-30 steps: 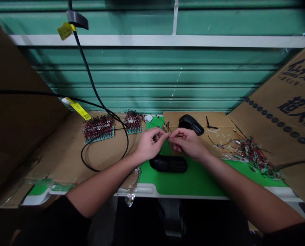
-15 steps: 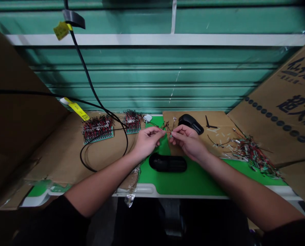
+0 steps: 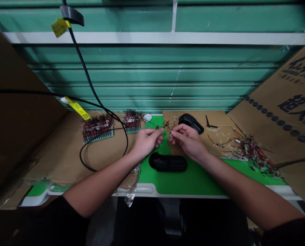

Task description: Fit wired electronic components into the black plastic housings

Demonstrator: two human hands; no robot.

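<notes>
My left hand [image 3: 147,140] is closed in a pinch, thumb against forefinger, at the end of what looks like a thin wire. Just to its right, my right hand [image 3: 187,139] pinches a small wired circuit board [image 3: 170,134]; a thin lead with a pale connector [image 3: 175,118] sticks up from there. Fingers hide most of the part. Behind the fingertips lie several small dark-tipped wires [image 3: 167,123]. A black curved plastic shell [image 3: 167,162] rests on the green tabletop [image 3: 193,181] below both hands.
Two rows of wired circuit boards [image 3: 98,129] stand at left on cardboard [image 3: 65,153], crossed by a black cable [image 3: 87,70]. A second black shell [image 3: 190,122] lies behind my right hand. Far right sits a tangled wire pile [image 3: 254,153], beside a cardboard wall [image 3: 277,106].
My left fingertips have shifted slightly and the wire between the hands shows less clearly. My right hand keeps its pinch almost in place. The view has moved a little.
</notes>
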